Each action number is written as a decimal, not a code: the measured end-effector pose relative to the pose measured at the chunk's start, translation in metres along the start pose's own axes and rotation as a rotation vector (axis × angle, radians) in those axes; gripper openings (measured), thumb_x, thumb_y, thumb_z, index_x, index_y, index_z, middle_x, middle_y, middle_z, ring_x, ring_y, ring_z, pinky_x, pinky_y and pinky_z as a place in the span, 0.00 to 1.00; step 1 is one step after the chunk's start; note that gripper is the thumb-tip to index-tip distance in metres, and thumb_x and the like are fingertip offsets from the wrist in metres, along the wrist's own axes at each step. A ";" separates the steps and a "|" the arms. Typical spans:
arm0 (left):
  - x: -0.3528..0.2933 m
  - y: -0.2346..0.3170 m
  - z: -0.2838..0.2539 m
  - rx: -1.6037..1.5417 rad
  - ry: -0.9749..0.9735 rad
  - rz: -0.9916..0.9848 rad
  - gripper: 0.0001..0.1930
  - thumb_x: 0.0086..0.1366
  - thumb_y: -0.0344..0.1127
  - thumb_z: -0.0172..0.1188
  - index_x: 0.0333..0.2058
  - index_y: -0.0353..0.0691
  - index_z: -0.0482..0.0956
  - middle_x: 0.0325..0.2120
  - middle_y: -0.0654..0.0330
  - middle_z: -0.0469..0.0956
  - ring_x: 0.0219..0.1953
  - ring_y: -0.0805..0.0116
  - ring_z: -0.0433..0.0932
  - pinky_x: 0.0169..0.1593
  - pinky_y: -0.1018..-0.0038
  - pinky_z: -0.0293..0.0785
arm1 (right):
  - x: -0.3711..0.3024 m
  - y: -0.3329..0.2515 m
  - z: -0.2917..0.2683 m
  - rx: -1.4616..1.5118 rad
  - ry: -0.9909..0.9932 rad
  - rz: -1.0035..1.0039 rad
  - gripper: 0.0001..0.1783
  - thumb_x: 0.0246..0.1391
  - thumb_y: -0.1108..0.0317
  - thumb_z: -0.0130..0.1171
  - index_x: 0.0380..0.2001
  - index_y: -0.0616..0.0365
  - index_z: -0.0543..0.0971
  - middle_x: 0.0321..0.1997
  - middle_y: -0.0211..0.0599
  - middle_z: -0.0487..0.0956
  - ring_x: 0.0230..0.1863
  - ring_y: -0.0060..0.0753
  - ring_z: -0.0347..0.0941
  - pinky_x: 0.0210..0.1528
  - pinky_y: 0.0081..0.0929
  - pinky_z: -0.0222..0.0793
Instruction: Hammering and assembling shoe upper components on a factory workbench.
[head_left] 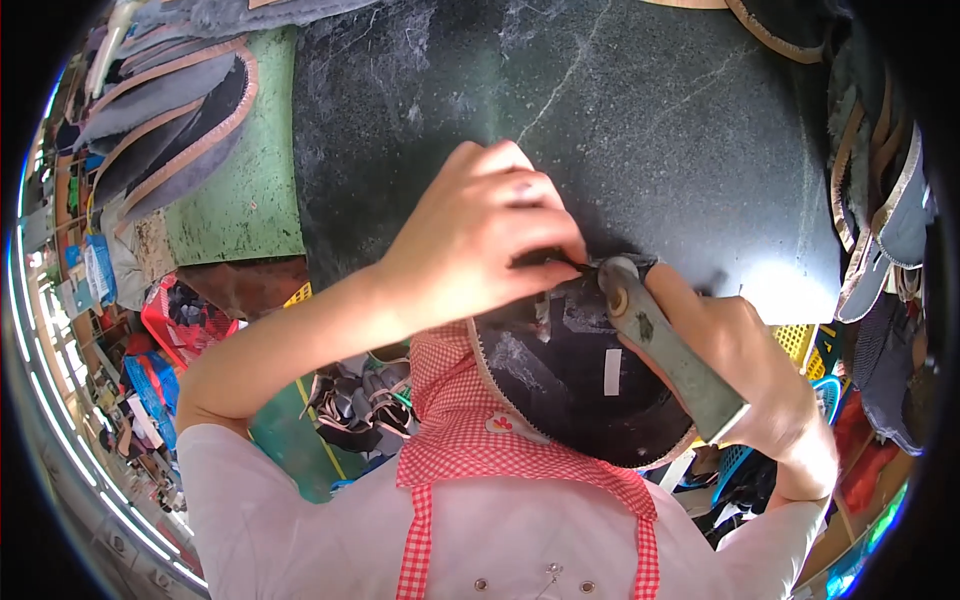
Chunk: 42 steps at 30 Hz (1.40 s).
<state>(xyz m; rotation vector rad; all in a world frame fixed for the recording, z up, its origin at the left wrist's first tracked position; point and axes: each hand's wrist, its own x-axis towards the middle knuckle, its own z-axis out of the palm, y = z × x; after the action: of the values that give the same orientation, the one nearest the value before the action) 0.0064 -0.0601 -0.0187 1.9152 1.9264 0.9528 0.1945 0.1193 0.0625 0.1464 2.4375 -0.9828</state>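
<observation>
My left hand pinches the edge of a black shoe upper that lies against my chest, near the front edge of a dark stone slab. My right hand grips a grey-handled tool whose rounded head meets the black piece right at my left fingertips. The black piece has a pale trimmed rim and small white patches. The tool's working tip is hidden under my left fingers.
Stacks of dark shoe uppers with tan edging lie at the upper left and along the right edge. A green mat borders the slab. Below are a red basket, a yellow crate, and more pieces on the floor.
</observation>
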 end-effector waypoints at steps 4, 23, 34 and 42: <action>-0.009 0.003 -0.001 0.162 0.010 0.171 0.13 0.46 0.36 0.71 0.33 0.52 0.85 0.34 0.72 0.77 0.41 0.63 0.75 0.45 0.65 0.68 | 0.001 -0.006 -0.015 0.158 0.253 0.039 0.17 0.58 0.73 0.65 0.50 0.63 0.76 0.35 0.50 0.79 0.31 0.56 0.79 0.32 0.41 0.72; 0.030 -0.001 -0.003 0.206 0.107 -0.003 0.07 0.51 0.37 0.73 0.30 0.51 0.85 0.33 0.71 0.77 0.45 0.64 0.74 0.50 0.64 0.69 | -0.013 -0.001 -0.007 0.229 0.584 0.046 0.09 0.61 0.75 0.62 0.43 0.65 0.78 0.26 0.40 0.77 0.24 0.24 0.72 0.27 0.25 0.66; 0.074 -0.020 0.025 -0.005 0.052 0.241 0.11 0.48 0.40 0.76 0.31 0.55 0.86 0.34 0.74 0.79 0.45 0.69 0.75 0.49 0.68 0.70 | -0.034 0.027 0.003 0.342 0.405 0.071 0.09 0.61 0.74 0.62 0.40 0.64 0.72 0.26 0.45 0.77 0.23 0.43 0.74 0.28 0.29 0.67; 0.073 -0.011 0.022 0.142 0.024 0.399 0.06 0.50 0.35 0.68 0.30 0.50 0.85 0.33 0.70 0.77 0.44 0.64 0.76 0.49 0.62 0.72 | -0.026 0.031 -0.004 0.186 0.522 0.057 0.10 0.62 0.75 0.60 0.43 0.60 0.71 0.26 0.47 0.77 0.27 0.57 0.79 0.27 0.33 0.69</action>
<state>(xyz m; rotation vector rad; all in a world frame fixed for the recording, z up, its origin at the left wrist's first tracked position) 0.0042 0.0173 -0.0232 2.4411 1.6960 0.9620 0.2242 0.1472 0.0585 0.6014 2.7724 -1.2711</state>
